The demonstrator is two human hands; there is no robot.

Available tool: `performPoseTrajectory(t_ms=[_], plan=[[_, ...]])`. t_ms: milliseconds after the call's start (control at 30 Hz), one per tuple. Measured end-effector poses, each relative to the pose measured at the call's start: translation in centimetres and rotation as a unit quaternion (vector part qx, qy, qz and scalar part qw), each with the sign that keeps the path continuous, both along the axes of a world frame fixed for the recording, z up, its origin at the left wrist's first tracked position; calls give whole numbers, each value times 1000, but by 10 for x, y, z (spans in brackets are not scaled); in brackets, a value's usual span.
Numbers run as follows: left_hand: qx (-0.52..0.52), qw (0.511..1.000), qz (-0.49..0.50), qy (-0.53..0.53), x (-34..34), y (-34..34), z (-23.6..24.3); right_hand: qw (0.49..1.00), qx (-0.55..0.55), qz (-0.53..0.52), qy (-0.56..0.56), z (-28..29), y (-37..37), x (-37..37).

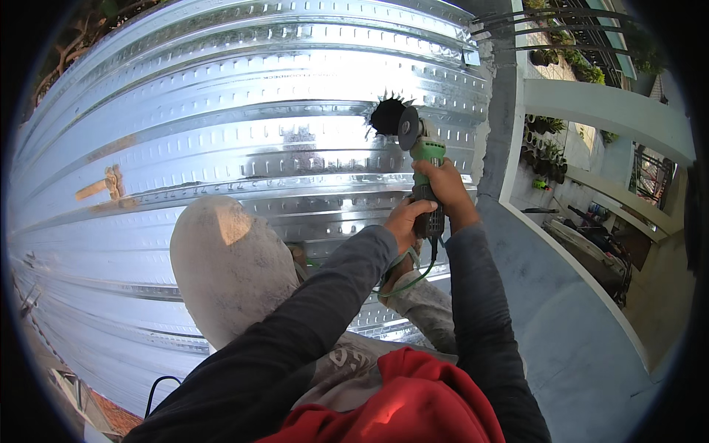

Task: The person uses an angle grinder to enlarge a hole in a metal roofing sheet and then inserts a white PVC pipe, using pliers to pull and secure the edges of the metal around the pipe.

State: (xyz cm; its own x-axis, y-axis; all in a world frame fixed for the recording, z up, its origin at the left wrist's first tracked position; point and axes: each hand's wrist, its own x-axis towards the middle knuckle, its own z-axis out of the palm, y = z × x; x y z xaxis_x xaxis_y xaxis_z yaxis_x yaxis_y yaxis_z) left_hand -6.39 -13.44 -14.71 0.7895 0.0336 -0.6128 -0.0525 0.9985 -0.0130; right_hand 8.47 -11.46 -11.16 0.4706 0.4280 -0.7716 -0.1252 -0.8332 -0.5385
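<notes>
Both my hands grip a green and black angle grinder [428, 155], its dark disc [410, 128] pointing away from me. My left hand [407, 221] wraps the rear of the body, while my right hand [447, 188] closes round it nearer the head. Just left of the disc, a round hole [388, 117] with jagged, bent-up metal edges opens in the ribbed metal decking [295, 133]. Whether the disc touches the sheet, or spins, I cannot tell. A green cord [413, 284] loops below the grinder by my foot.
A hammer-shaped wooden tool [107, 186] lies on the decking at left. Along the right runs a concrete ledge [502, 111], with a drop beyond to a yard holding potted plants [546, 159] and a parked motorbike [591, 236]. Dark bars [569, 29] cross the far right.
</notes>
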Motion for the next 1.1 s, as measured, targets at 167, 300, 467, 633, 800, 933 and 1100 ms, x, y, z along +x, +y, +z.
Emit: performPoseTrajectory(t_ms=[167, 300, 467, 633, 800, 933, 1100], plan=[[-47, 997, 62, 11, 26, -6, -5, 979, -77, 168, -89, -1, 28, 2], [-48, 995, 62, 60, 39, 6, 10, 975, -121, 176, -64, -25, 31, 29], [-62, 992, 66, 92, 41, 15, 22, 968, -155, 191, -48, -31, 40, 35], [-79, 990, 75, 90, 38, 23, 20, 962, -175, 202, -60, -29, 51, 27], [-83, 990, 77, 86, 37, 26, 20, 953, -183, 225, -85, -32, 54, 28], [-85, 989, 69, 96, 31, 30, 20, 963, -180, 193, -61, -32, 53, 23], [-82, 991, 63, 91, 30, 32, 17, 963, -188, 182, -64, -29, 58, 16]])
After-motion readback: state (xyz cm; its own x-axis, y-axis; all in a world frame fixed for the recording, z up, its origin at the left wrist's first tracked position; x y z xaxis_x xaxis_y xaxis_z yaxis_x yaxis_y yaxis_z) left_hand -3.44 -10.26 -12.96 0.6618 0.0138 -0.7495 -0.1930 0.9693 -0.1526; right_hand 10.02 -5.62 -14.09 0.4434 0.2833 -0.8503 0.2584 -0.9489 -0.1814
